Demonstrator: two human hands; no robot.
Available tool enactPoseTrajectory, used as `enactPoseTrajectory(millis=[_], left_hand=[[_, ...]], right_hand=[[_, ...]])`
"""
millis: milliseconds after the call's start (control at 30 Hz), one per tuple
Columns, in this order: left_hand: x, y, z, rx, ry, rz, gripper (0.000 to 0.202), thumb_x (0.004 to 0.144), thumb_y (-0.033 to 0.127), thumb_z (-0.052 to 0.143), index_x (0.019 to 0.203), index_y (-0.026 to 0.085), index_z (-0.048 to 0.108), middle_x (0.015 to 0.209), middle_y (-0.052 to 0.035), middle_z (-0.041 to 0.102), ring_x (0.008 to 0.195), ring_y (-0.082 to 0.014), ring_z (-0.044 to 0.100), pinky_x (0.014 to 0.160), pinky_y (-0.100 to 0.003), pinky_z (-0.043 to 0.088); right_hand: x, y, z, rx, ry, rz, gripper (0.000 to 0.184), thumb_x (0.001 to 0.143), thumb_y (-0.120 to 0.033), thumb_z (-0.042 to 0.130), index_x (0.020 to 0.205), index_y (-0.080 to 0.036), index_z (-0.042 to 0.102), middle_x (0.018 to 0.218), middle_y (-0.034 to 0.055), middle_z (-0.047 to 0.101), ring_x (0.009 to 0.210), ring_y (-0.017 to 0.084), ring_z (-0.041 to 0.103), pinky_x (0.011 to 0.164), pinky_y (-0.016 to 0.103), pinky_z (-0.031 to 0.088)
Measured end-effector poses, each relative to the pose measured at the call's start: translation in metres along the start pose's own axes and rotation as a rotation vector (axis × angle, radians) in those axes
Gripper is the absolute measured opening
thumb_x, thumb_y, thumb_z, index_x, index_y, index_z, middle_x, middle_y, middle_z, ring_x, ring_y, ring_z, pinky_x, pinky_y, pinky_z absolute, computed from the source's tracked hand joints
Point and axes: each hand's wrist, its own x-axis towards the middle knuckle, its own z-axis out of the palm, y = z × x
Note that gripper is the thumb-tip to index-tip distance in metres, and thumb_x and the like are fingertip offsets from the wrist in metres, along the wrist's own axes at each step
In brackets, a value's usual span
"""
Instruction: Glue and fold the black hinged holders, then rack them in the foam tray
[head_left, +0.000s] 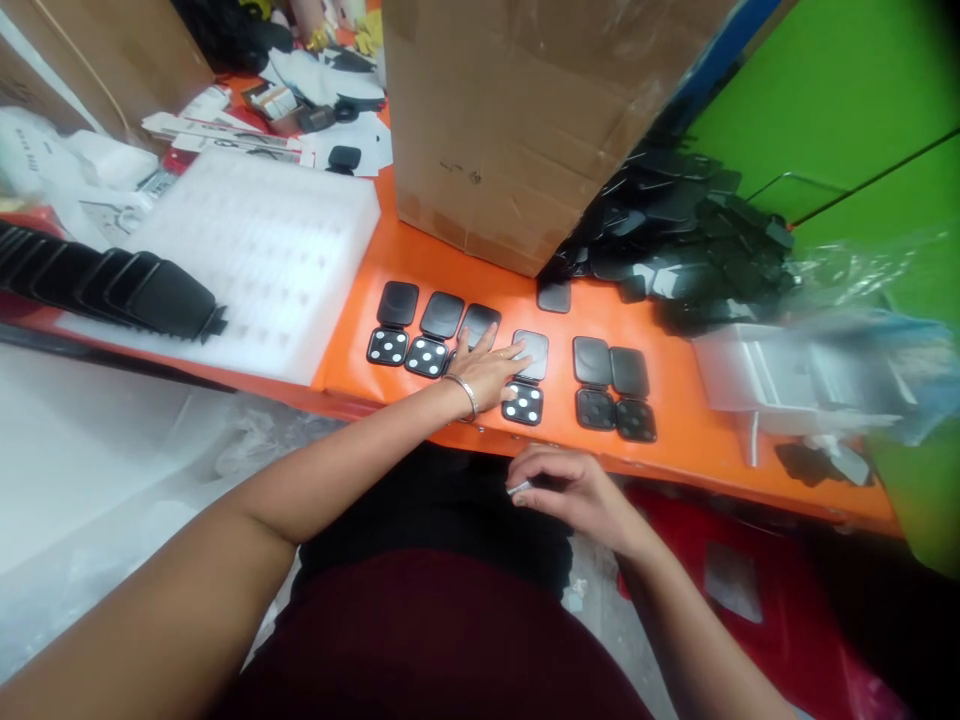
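Observation:
A row of hinged black square cases lies opened on the orange table (559, 440). White dots cover the lower halves of a far-left case (387, 346), the case beside it (427, 357) and a middle case (523, 403). Two cases on the right, one with a plain dark lower half (596, 408) and its neighbour (635, 420), show no white dots. My left hand (489, 375) is spread flat over the middle cases, hiding part of one. Near the table's front edge, my right hand (570, 485) pinches a small whitish piece (518, 488), too small to identify.
White foam block (255, 230) and stacked black cases (142, 290) stand at left. Behind the row rises a cardboard box (510, 130), with a heap of black cases (675, 220) to its right. A white container (780, 370) sits at the right end.

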Motion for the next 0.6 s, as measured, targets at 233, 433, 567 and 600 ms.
enactPoseTrajectory(millis=[233,433,567,600], left_hand=[[-0.025,0.031,0.016,0.164,0.326,0.133,0.048,0.087,0.03,0.06,0.133,0.022,0.048,0.147,-0.0084,0.039,0.142,-0.0306,0.02,0.115,-0.054,0.015],[-0.032,0.048,0.051,0.194,0.328,0.162,0.042,0.097,0.038,0.04,0.134,0.021,0.046,0.145,-0.0044,0.042,0.139,-0.0282,0.028,0.112,-0.049,0.028],[-0.024,0.028,0.046,0.225,0.323,0.13,0.038,0.094,0.036,0.048,0.129,0.024,0.051,0.144,-0.0012,0.044,0.139,-0.0291,0.027,0.113,-0.049,0.029],[-0.023,0.021,0.043,0.226,0.335,0.12,0.035,0.093,0.034,0.049,0.127,0.025,0.053,0.143,-0.0005,0.046,0.139,-0.0283,0.028,0.114,-0.048,0.029]], right_hand=[[-0.011,0.014,0.005,0.173,0.466,0.121,0.017,0.071,-0.033,0.075,0.08,-0.02,0.071,0.082,0.0032,0.068,0.072,0.016,0.062,0.068,0.027,0.051],[-0.01,0.031,-0.006,0.308,0.81,0.132,0.023,0.065,-0.034,0.079,0.083,-0.021,0.073,0.077,0.0025,0.068,0.068,0.014,0.061,0.066,0.027,0.052],[-0.013,0.033,-0.012,0.306,0.902,0.144,0.026,0.062,-0.035,0.08,0.081,-0.019,0.073,0.073,0.003,0.067,0.066,0.014,0.059,0.063,0.027,0.051],[-0.014,0.034,-0.012,0.298,0.921,0.148,0.026,0.062,-0.036,0.08,0.081,-0.019,0.073,0.073,0.0032,0.067,0.066,0.015,0.059,0.063,0.027,0.051]])
